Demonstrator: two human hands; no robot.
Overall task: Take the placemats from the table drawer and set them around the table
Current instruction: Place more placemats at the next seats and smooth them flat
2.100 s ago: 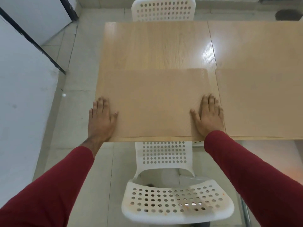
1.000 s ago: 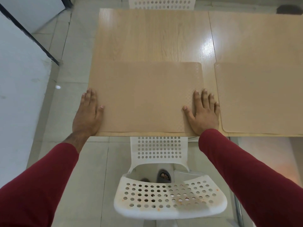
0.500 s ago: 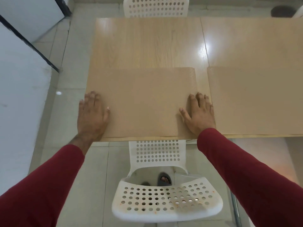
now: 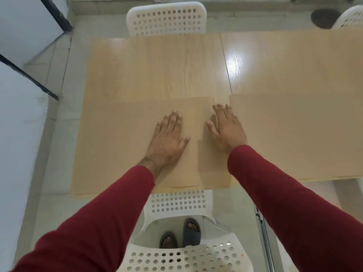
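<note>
Both palms lay flat, fingers straight: left hand (image 4: 167,137) mid-mat, right hand (image 4: 225,127) over its right edge, pressing the near placemat (image 4: 121,146) down to seat it square to the table (image 4: 161,69) edge, I'd say. Just right of my right hand lay the second placemat (image 4: 294,134). Beyond my fingertips, bare tabletop and a white chair (image 4: 167,18), probably the next setting.

white perforated chairs (image 4: 167,18), grey sandals (image 4: 191,233), tiled floor (image 4: 57,61)
</note>
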